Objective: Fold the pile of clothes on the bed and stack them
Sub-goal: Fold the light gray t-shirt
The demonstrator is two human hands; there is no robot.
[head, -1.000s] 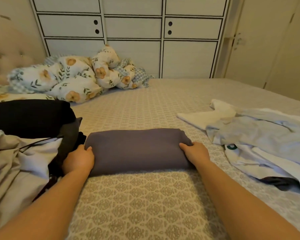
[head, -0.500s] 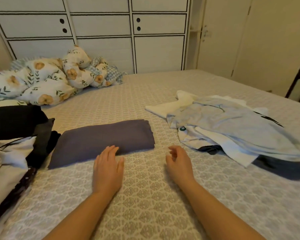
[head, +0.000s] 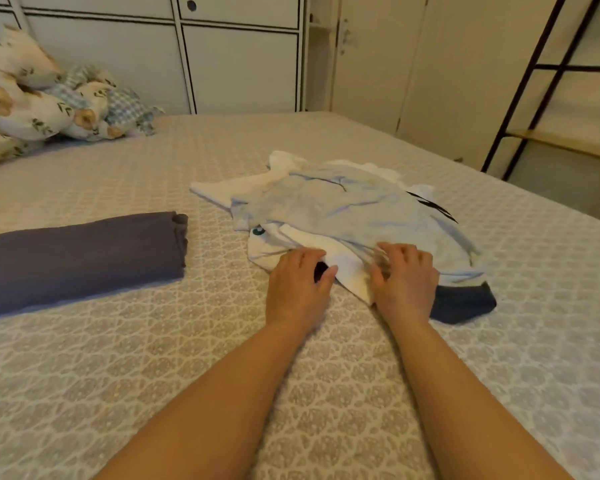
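as seen from the head view, both hands planted on the near edge of the loose pile of clothes (head: pixel 343 216), which lies on the bed (head: pixel 222 393) straight ahead and a little to the right. left hand (head: pixel 300 284) set at the pile's near-left corner, fingers curled over a white garment (head: pixel 347 275), thumb out toward the white edge with a dark scrap showing beneath the palm; gripping or merely pressing, cannot tell. right hand (head: pixel 404 278) just beside it, fingers bent and blurred where they dig at the hem of the pale blue shirt (head: pixel 354 206) lying on top; closed on cloth or not, cannot tell either. a dark blue garment (head: pixel 465 301) poking out from under the pile, right of the right hand. pile spread with its long axis running left to right across the bed, reaching away from the hands toward the far side. right hand nearer the blue shirt, left nearer the white piece. folded grey garment (head: pixel 80 254) well apart to the left, flat on the bed, long axis also left to right. probably picking the next piece to pull toward the body and fold.
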